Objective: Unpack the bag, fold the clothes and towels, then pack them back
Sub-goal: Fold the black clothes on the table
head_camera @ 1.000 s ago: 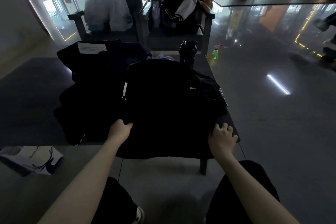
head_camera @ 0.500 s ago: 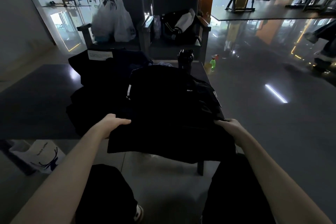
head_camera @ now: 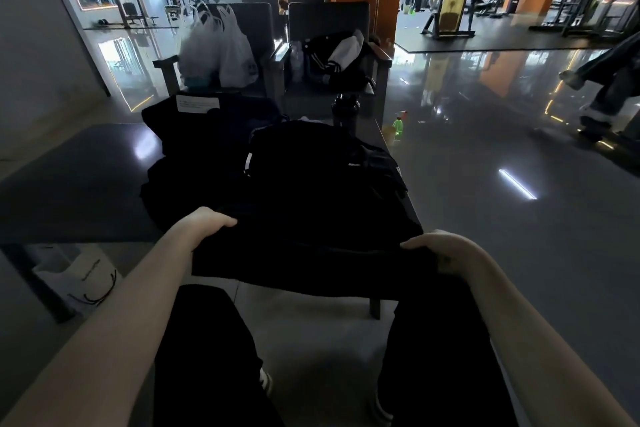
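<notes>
A black cloth (head_camera: 311, 253) is held at the near edge of the table (head_camera: 69, 184); its lower part hangs past that edge. Its left end is gripped by the left hand (head_camera: 207, 224), with the fingers curled over the top; its right end is gripped by the right hand (head_camera: 440, 248), with the fingers curled too.

Behind the cloth, in the middle of the table, what looks like a black bag (head_camera: 311, 166) is seen; it is too dark to be sure. A dark pile (head_camera: 194, 156) of clothes is laid to the left of it; a white label (head_camera: 197, 103) is seen on the pile near the far edge. A black bottle (head_camera: 344, 111) is stood at the far right corner.

Past the table, white plastic bags (head_camera: 214, 52) are set on a chair (head_camera: 256, 21). A green bottle (head_camera: 398, 125) is stood on the floor (head_camera: 519, 253) by the far right corner; a white paper bag (head_camera: 83, 281) is seen on the floor under the near left edge.
</notes>
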A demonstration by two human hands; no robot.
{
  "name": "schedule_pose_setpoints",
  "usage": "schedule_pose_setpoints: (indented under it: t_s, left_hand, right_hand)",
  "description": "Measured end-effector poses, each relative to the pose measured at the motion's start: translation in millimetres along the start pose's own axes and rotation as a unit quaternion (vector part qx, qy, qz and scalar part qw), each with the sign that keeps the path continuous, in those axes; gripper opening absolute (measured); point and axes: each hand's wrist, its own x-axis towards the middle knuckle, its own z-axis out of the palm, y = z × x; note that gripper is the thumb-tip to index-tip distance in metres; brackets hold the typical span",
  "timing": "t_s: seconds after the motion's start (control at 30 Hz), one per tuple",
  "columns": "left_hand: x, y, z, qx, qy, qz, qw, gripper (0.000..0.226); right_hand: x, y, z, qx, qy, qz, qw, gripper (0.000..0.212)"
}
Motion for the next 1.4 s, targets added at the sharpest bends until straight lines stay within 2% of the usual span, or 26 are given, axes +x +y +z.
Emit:
schedule_pose_setpoints:
  t_s: [0.1, 0.27, 0.33, 0.5, 0.67, 0.73, 0.83, 0.93, 1.03, 1.1, 1.17, 1.23, 1.33, 1.4]
  left_hand:
    - [-5, -11, 3, -0.033, -0.026, 0.002, 0.999, 0.049]
    - [-15, -23, 4, -0.028, -0.109, -0.005, 0.994, 0.029]
    - [-17, -24, 1, -0.016, -0.08, -0.006, 0.997, 0.027]
    - [-27, -16, -9, 0.056, 0.049, 0.013, 0.997, 0.03]
    - [-34, -5, -19, 0.036, 0.076, 0.01, 0.996, 0.032]
    - [-35, 1, -21, 0.014, 0.079, 0.023, 0.997, 0.034]
    - [-38, 11, -18, -0.035, 0.075, 0.055, 0.995, 0.034]
    - [-35, 20, -17, -0.107, 0.081, 0.075, 0.988, 0.031]
    - [-31, 27, -19, -0.234, 0.062, 0.041, 0.969, 0.024]
    - [-23, 30, -23, -0.3, 0.043, 0.029, 0.953, 0.023]
    - [-12, 32, -26, -0.356, 0.017, 0.033, 0.934, 0.028]
    - [1, 33, -26, -0.391, -0.009, 0.049, 0.919, 0.044]
    - [24, 36, -25, -0.345, -0.016, 0.089, 0.934, 0.074]
    - [40, 37, -24, -0.298, -0.028, 0.11, 0.948, 0.08]
  right_hand:
    - [-3, 16, 1, 0.013, -0.051, -0.02, 0.998, 0.031]
    - [-9, 36, -3, 0.082, -0.121, -0.064, 0.987, 0.02]
    - [-11, 38, -2, 0.125, -0.102, -0.085, 0.983, 0.016]
    - [-16, 32, 3, 0.126, 0.031, -0.072, 0.989, 0.021]
    - [-29, 21, -2, 0.089, -0.015, -0.072, 0.993, 0.036]
    - [-31, 18, -5, 0.073, -0.001, -0.081, 0.994, 0.035]
    - [-29, 11, -6, 0.044, 0.09, -0.108, 0.989, 0.028]
    - [-23, 2, -6, 0.076, 0.149, -0.153, 0.974, 0.028]
    - [-16, -8, -7, 0.157, 0.118, -0.186, 0.963, 0.023]
    - [-10, -17, -7, 0.23, 0.086, -0.185, 0.951, 0.029]
    - [0, -26, -6, 0.295, 0.06, -0.184, 0.936, 0.037]
    - [13, -34, -4, 0.296, 0.052, -0.186, 0.936, 0.049]
    - [32, -44, 0, 0.228, 0.067, -0.186, 0.953, 0.063]
    - [45, -52, 2, 0.192, 0.076, -0.184, 0.961, 0.067]
